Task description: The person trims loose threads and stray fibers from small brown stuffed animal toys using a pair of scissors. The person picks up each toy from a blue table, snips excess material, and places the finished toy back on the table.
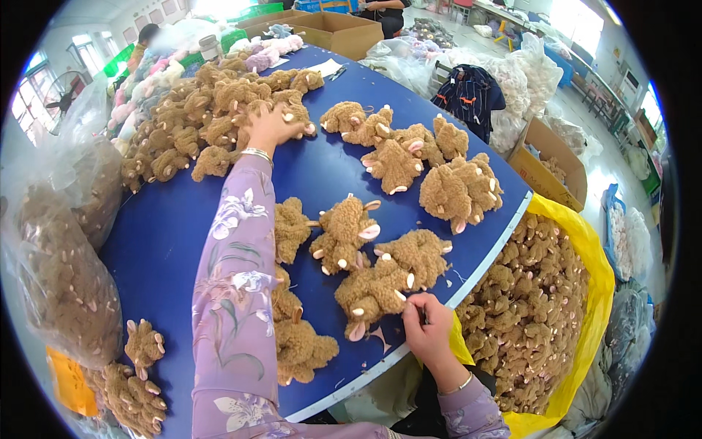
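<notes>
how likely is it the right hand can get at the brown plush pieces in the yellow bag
Probably yes: the right hand is close beside the yellow bag, whose open top leaves the brown plush pieces uncovered.

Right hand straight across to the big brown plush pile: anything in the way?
Yes. Loose brown plush pieces lie on the blue table between the right hand and the pile; closer to the pile, the left forearm crosses.
</notes>
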A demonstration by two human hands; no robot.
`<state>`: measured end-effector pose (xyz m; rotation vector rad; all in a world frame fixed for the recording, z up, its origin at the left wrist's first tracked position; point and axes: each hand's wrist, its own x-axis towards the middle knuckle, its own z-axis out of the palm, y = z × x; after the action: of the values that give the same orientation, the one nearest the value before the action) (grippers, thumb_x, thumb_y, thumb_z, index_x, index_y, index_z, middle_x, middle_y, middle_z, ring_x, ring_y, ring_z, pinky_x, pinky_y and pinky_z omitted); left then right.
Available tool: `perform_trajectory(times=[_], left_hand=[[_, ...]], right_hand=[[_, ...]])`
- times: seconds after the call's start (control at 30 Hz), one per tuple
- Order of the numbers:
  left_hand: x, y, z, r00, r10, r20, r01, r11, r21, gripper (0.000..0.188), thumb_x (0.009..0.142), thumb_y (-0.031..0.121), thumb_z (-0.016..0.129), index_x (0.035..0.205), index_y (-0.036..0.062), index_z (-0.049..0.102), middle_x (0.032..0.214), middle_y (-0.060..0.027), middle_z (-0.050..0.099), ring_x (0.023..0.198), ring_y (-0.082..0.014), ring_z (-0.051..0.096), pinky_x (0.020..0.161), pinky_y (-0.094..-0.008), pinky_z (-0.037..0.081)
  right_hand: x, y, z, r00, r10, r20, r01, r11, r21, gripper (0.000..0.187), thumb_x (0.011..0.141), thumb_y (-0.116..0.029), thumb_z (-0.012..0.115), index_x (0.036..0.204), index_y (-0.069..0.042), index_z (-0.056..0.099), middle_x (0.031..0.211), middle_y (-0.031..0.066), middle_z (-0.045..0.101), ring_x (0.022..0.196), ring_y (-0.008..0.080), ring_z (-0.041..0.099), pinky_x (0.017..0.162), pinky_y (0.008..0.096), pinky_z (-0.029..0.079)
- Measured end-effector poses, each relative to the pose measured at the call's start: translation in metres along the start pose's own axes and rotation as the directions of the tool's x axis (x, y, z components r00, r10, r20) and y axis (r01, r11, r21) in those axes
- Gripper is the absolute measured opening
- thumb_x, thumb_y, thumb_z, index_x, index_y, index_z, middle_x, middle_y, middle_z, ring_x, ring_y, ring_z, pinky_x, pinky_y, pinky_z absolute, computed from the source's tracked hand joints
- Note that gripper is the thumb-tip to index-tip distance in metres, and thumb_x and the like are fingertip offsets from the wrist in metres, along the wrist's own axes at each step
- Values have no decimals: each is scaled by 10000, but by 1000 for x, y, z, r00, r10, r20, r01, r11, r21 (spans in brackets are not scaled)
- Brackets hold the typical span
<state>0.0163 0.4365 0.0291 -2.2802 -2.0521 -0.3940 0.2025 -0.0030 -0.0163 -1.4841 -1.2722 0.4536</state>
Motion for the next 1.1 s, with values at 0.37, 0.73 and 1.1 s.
perform_trajectory(times=[0.37,0.73,1.1], left_hand=[[-19,-41,24,947,259,-188,-287,948,-141,386,867,306,487,975,-26,652,958,-246,654,907,-431,615,832,-477,490],[-190,18,-153,700,666,-257,-635,417,-651,266,860,94,511,1098,19,603,1048,-133,589,989,-287,574,920,-393,469],[-222,6,-122,299,947,115,-727,304,-615,638,755,170,660,1344,52,444,1468,-214,339,1383,-391,283,1124,-450,281]], right_hand=[[4,-4,5,1000,-7,2,7,1000,12,30,843,-17,613,823,-20,590,582,19,495,483,86,449,459,242,350],[2,0,7,999,-12,-34,12,1000,-3,31,862,-28,601,851,-2,588,594,25,514,506,79,460,477,242,363],[-1,3,3,1000,6,-7,-6,995,98,145,837,-122,655,845,-20,553,588,-39,444,512,41,375,467,224,304]])
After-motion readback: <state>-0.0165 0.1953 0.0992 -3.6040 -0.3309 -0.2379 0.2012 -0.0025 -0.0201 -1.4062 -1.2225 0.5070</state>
